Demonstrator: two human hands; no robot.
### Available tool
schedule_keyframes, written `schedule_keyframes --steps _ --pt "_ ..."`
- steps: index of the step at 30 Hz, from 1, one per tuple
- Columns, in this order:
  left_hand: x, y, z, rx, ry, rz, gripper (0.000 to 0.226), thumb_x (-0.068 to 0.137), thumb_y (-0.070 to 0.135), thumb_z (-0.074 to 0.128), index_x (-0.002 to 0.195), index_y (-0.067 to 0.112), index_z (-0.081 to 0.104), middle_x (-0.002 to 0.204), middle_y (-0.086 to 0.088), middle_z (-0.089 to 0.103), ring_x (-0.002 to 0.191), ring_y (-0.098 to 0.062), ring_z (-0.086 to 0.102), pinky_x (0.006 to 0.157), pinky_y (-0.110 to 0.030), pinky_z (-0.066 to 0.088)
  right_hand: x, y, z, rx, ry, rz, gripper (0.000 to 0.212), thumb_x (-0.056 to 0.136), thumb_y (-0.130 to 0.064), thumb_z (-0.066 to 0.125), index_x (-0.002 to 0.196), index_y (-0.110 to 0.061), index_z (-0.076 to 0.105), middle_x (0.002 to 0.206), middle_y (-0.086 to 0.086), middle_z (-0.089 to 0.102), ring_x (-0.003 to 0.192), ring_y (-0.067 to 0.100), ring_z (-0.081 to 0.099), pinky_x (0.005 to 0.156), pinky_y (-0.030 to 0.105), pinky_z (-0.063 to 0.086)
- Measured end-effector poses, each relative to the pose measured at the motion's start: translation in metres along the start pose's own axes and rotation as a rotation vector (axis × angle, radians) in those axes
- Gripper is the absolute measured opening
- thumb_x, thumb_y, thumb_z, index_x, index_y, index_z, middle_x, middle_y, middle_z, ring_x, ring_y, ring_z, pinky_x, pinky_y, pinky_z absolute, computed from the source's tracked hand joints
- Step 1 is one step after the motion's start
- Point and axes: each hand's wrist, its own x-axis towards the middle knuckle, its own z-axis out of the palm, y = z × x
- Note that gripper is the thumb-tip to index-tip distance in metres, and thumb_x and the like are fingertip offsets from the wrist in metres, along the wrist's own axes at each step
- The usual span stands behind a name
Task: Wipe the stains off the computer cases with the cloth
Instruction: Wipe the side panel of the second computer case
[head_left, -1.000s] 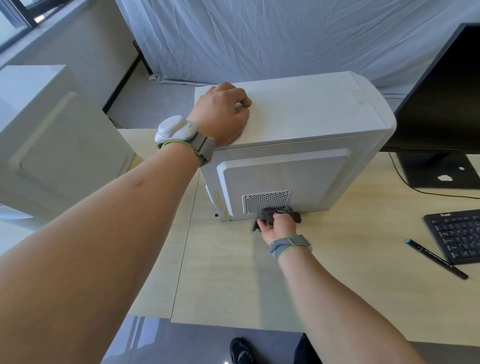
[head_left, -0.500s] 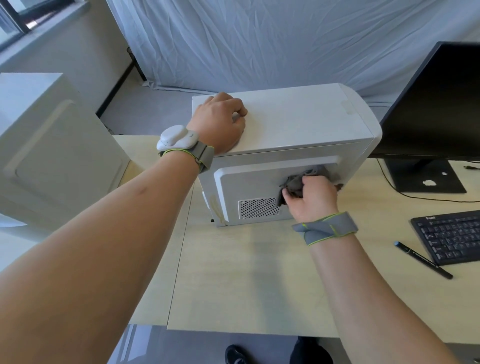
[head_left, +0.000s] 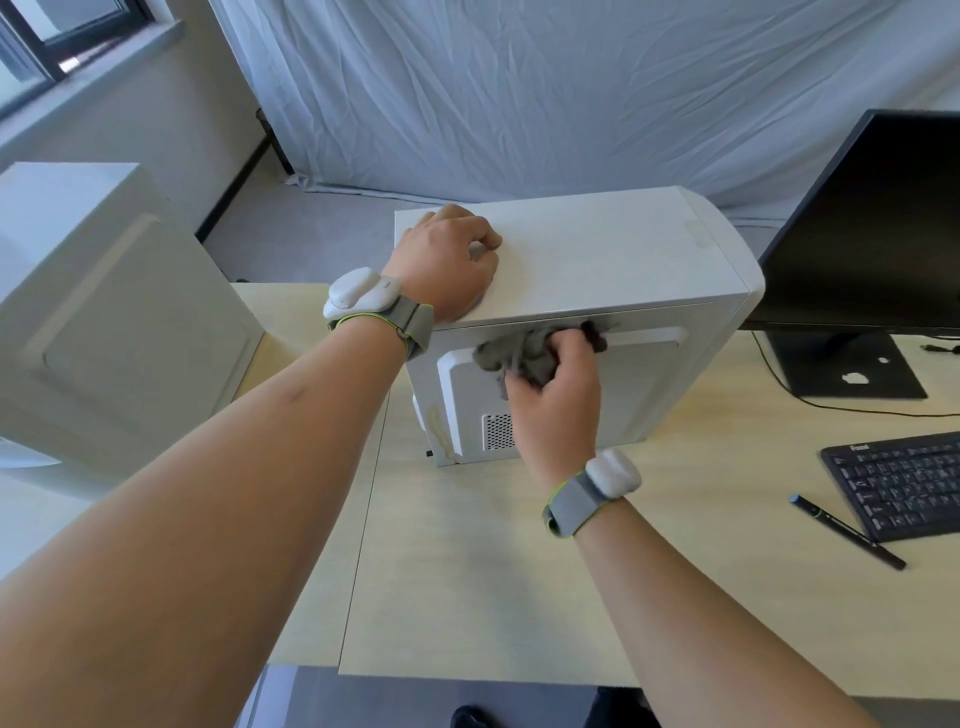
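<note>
A white computer case (head_left: 597, 260) is standing upright on the pale wooden bench (head_left: 467, 597), its side panel facing the camera with a small vent grille (head_left: 497, 430) low on that panel. The left hand (head_left: 447, 265) is resting on the near left corner of the case's top, its fingers (head_left: 480, 236) curling loosely under against the flat surface and gripping nothing. The right hand (head_left: 558, 384) is clutching a crumpled grey cloth (head_left: 524, 353), fingers wrapping around the bunched fabric and pressing it against the upper part of the side panel, just under the top edge; one dark end of the cloth is sticking out to the right of the knuckles. Both wrists are wearing grey bands with white pods. A yellowish smear (head_left: 441, 431) is showing on the lower left corner of the case, near the grille and apart from the cloth. A second white computer case (head_left: 104, 322) is standing to the left, well apart from the first. On the right, a dark monitor (head_left: 872, 223) is sitting on its stand just beside the case, with a black keyboard (head_left: 904, 483) in front of it and a black pen (head_left: 847, 530) lying on the bench near the keyboard's left edge. A wrinkled white sheet (head_left: 519, 88) is hanging behind everything.
</note>
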Motion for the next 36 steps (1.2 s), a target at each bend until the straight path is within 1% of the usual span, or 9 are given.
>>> schedule_keyframes --steps 2,5,11,15,19,24,29,33,36 --pt "0.0 0.0 -0.001 0.002 -0.005 0.0 0.027 0.094 0.033 0.054 0.115 0.029 0.071 0.131 0.005 0.058 0.123 -0.023 0.049 0.105 -0.04 0.039 -0.006 0.019 0.004 -0.224 -0.101 -0.121 0.022 0.076 -0.005 0.068 0.092 -0.011 0.055 0.086 0.004 0.053 0.073 0.022 0.045 0.058 0.03 0.035" --pt "-0.003 -0.001 0.0 0.001 -0.015 0.0 0.028 0.095 0.034 0.053 0.116 0.029 0.071 0.132 0.005 0.058 0.123 -0.022 0.049 0.106 -0.04 0.04 -0.009 0.04 -0.001 -0.254 -0.149 -0.076 0.024 0.073 0.001 0.067 0.091 -0.012 0.06 0.086 0.008 0.057 0.074 0.027 0.05 0.062 0.028 0.034" --pt "-0.002 0.0 0.001 0.06 -0.028 0.041 0.028 0.098 0.031 0.05 0.119 0.027 0.068 0.134 0.002 0.057 0.123 -0.027 0.048 0.104 -0.04 0.038 0.026 0.057 -0.051 0.086 0.216 0.344 0.028 0.076 0.004 0.062 0.094 -0.015 0.052 0.092 0.003 0.061 0.079 0.021 0.057 0.073 0.037 0.05" --pt "-0.002 0.001 0.004 0.119 -0.02 0.039 0.028 0.099 0.031 0.047 0.121 0.027 0.065 0.134 0.0 0.055 0.122 -0.03 0.047 0.104 -0.04 0.036 0.048 0.05 -0.072 0.349 0.321 0.478 0.029 0.079 0.005 0.05 0.098 -0.015 0.041 0.082 -0.001 0.049 0.063 0.018 0.051 0.061 0.042 0.051" --pt "-0.004 0.003 0.004 0.139 -0.013 0.027 0.028 0.099 0.03 0.048 0.12 0.026 0.065 0.132 0.0 0.056 0.12 -0.03 0.049 0.103 -0.04 0.037 0.043 0.029 -0.059 0.131 0.227 0.352 0.034 0.076 -0.008 0.06 0.103 -0.024 0.046 0.096 0.001 0.062 0.081 0.027 0.061 0.071 0.038 0.051" --pt "-0.007 0.008 0.002 0.102 0.008 0.008 0.027 0.097 0.029 0.05 0.116 0.024 0.069 0.129 0.001 0.059 0.117 -0.028 0.052 0.102 -0.042 0.042 0.005 0.003 -0.01 0.126 -0.08 0.108 0.028 0.076 -0.012 0.068 0.101 -0.022 0.059 0.087 -0.002 0.067 0.079 0.023 0.063 0.067 0.034 0.053" --pt "-0.008 0.008 0.002 0.056 0.02 -0.014 0.026 0.096 0.027 0.055 0.116 0.024 0.072 0.131 0.005 0.059 0.12 -0.02 0.052 0.101 -0.032 0.041 -0.013 -0.007 0.017 -0.037 -0.332 -0.081 0.038 0.078 -0.013 0.067 0.116 -0.017 0.062 0.098 0.005 0.066 0.087 0.028 0.06 0.071 0.035 0.051" --pt "-0.007 0.008 0.001 0.048 0.026 -0.037 0.026 0.095 0.029 0.057 0.115 0.027 0.073 0.131 0.009 0.06 0.12 -0.016 0.053 0.097 -0.023 0.037 -0.011 0.027 -0.003 0.035 -0.406 0.025 0.039 0.075 -0.014 0.061 0.113 -0.02 0.064 0.102 0.004 0.067 0.092 0.025 0.06 0.079 0.034 0.051" --pt "-0.011 0.01 0.006 0.077 0.047 -0.041 0.027 0.095 0.028 0.056 0.116 0.026 0.073 0.13 0.008 0.061 0.12 -0.017 0.054 0.098 -0.026 0.041 -0.009 0.087 -0.034 0.146 -0.317 0.375 0.029 0.075 -0.009 0.055 0.098 -0.025 0.062 0.086 0.003 0.071 0.075 0.031 0.066 0.067 0.039 0.054"
